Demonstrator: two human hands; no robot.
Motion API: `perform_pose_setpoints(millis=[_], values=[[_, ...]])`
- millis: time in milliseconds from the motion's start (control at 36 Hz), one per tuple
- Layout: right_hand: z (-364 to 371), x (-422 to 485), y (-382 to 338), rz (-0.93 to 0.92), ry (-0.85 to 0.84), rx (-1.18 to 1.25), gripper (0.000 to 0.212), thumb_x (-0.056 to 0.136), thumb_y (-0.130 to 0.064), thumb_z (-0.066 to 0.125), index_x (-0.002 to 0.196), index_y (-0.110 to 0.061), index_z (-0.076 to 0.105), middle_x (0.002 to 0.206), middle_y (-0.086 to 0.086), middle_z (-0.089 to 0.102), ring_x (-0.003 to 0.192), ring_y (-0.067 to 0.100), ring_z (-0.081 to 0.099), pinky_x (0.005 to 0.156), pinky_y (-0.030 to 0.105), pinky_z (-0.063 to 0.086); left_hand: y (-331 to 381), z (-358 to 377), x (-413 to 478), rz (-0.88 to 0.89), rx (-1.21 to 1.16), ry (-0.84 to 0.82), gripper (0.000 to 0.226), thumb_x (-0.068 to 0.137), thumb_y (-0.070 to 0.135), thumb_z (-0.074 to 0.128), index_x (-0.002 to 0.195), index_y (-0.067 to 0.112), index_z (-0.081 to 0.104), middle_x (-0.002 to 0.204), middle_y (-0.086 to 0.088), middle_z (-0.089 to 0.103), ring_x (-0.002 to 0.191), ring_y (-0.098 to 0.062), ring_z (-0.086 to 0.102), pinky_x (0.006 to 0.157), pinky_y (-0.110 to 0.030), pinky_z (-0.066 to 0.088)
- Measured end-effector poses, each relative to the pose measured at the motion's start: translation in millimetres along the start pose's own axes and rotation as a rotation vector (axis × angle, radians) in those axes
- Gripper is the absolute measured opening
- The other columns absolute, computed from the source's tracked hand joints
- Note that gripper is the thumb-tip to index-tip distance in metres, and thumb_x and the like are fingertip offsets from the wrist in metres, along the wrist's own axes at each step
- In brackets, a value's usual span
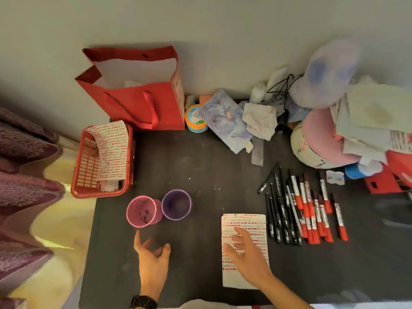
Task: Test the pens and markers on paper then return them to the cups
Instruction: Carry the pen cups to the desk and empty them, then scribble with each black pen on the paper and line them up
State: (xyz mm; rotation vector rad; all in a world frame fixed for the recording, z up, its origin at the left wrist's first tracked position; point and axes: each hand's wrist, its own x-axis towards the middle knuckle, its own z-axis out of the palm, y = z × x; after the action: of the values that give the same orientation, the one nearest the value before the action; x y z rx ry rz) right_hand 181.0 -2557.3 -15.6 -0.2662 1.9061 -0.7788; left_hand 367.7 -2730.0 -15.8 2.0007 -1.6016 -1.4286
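A row of black pens (278, 216) and red-capped markers (313, 216) lies flat on a dark table (200, 163), at about four o'clock from the table's middle, their tips pointing roughly toward the viewer. One black pen lies tilted apart at the far end of the row.

Just left of them, at five o'clock, is a sheet of paper (244, 220) covered in rows of short red marks. The right hand (247, 253) is over this paper with fingers spread and holding nothing; whether it presses the sheet cannot be told.

At seven o'clock stand two upright cups, touching or nearly so: a pink cup (142, 211) and a purple cup (176, 205). The left hand (152, 257) is just below the pink cup, fingers spread, gripping nothing. A dark wristband (142, 302) circles that wrist.

At nine o'clock sits a red basket (89, 175) with another marked sheet draped in it. At eleven o'clock a red gift bag (138, 101) stands by the wall. Soft toys and papers are heaped at two o'clock.
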Motion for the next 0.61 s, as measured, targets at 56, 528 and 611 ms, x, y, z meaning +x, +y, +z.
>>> perform_pose_setpoints(millis=[56,528,611], values=[[-15.6,-8.7,17.7,0.023,-0.010,0.003,0.055,0.094,-0.049,0.064,0.140,-0.041,0.034,0.137,-0.014,0.055,0.119,0.005,0.056,0.099,0.023,0.047,-4.9,9.9,-19.3,0.005,0.039,-0.004,0.094,0.085,0.007,0.075,0.152,0.036,0.015,0.140,-0.006,0.054,0.089,-0.013,0.066,0.079,-0.034,0.044],[-125.3,-17.1,112.4,-0.371,0.432,-0.332,0.053,0.088,-0.049,0.067,0.136,-0.029,0.054,0.139,-0.010,0.050,0.132,0.010,0.042,0.104,0.033,0.047,37.7,142.9,-96.4,0.451,0.445,-0.217,0.072,0.094,0.024,0.067,0.149,0.037,0.024,0.156,0.011,0.025,0.139,-0.008,0.036,0.107,-0.032,0.042],[-128.6,-1.9,127.0,-0.467,0.573,-0.458,0.054,0.083,-0.048,0.072,0.131,-0.025,0.062,0.144,0.000,0.050,0.137,0.024,0.041,0.100,0.049,0.053,65.6,178.4,-71.0,0.683,0.521,-0.239,0.064,0.096,0.025,0.063,0.150,0.030,0.030,0.157,0.010,0.026,0.144,-0.007,0.030,0.113,-0.020,0.029]])
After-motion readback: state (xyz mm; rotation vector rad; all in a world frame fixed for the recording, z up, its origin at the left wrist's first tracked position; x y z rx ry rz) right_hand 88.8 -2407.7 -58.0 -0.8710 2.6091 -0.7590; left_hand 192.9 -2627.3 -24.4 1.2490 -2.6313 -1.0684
